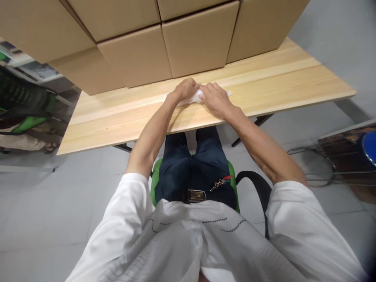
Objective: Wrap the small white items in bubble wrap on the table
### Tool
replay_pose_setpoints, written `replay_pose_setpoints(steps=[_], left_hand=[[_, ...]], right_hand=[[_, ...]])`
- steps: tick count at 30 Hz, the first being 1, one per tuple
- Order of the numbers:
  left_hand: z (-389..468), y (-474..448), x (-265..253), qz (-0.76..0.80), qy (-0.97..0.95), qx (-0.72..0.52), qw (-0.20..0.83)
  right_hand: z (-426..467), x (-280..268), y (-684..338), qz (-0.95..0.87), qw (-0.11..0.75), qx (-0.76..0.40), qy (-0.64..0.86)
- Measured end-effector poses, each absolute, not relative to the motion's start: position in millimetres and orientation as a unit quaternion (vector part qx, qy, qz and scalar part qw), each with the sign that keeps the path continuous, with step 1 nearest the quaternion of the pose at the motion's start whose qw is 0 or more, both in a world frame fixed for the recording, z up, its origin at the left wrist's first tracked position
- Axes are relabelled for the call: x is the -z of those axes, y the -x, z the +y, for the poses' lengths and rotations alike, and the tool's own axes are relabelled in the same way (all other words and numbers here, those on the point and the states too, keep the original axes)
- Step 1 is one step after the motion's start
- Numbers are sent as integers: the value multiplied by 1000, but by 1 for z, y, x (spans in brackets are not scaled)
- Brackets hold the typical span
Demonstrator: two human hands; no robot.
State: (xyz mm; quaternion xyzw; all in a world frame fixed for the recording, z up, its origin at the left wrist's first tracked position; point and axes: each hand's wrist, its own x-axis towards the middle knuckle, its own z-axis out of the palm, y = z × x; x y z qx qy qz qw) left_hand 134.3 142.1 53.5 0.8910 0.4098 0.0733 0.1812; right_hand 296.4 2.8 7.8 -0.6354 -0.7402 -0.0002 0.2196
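A crumpled, thin white piece of material, either cloth, paper or plastic, lies on the wooden table top in front of my body. My left hand is closed on its upper middle, fingers curled and partly hidden. Right beside it, my right hand grips the same white piece from the other side, thumb toward the left hand. Both hands rest low over the table, almost touching. A small white end pokes out past the right hand, and another edge shows under the left wrist.
Large brown cardboard boxes stand stacked along the table's far side. I sit on a green chair with a black armrest. At left is another green and black chair with a person's sandalled foot. A blue round object stands at right.
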Motion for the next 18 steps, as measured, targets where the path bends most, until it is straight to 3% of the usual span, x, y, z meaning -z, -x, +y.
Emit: replay_pose_setpoints(steps=[3,6,8,12,18], left_hand=[[133,-120,-49,410,-894,-124,132],[108,-90,-32,365,-889,-263,88],[88,-68,-16,349,-873,-323,107],[71,-51,14,344,-880,-273,182],[114,-73,37,327,-838,-376,223]], right_hand=[[7,-3,-298,-720,247,-16,648],[12,-5,-301,-706,242,-39,664],[13,-7,-300,-697,243,-52,672],[15,-5,-298,-687,266,-51,675],[14,-3,-294,-695,278,-62,660]])
